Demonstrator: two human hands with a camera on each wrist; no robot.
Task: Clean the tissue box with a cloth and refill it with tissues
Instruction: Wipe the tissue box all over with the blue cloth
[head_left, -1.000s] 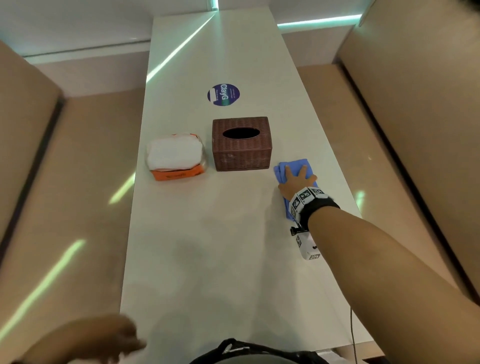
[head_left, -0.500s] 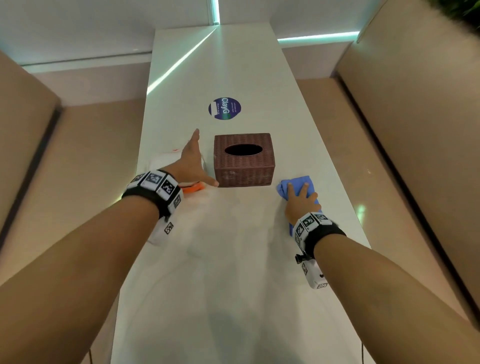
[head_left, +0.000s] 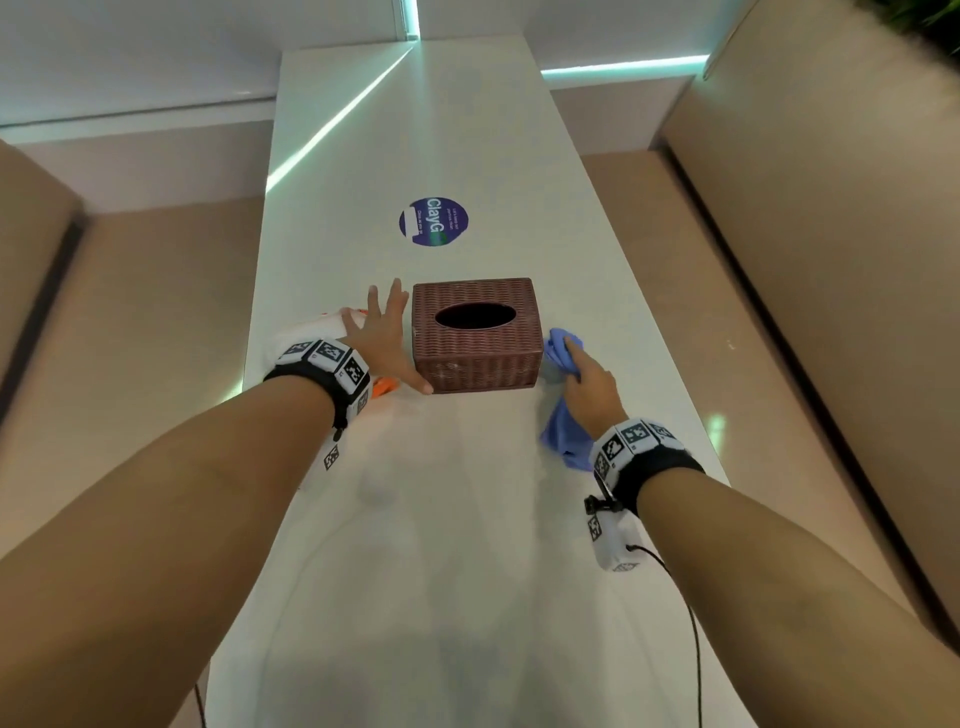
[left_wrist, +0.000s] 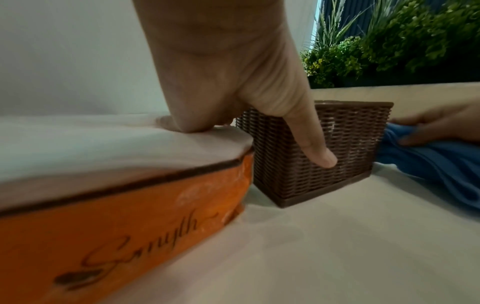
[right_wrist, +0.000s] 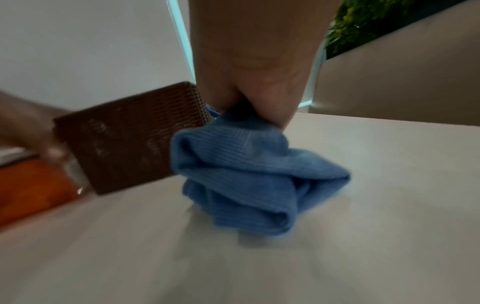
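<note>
One tissue box (head_left: 475, 335), one tissue pack (left_wrist: 109, 185); left hand (head_left: 382, 338) spread (fingers straight), right hand (head_left: 592, 387) gripping one cloth (right_wrist: 246, 179).

left hand (head_left: 382, 345) moved up beside tissue box (head_left: 475, 335), cloth (head_left: 563, 410) now bunched
</note>
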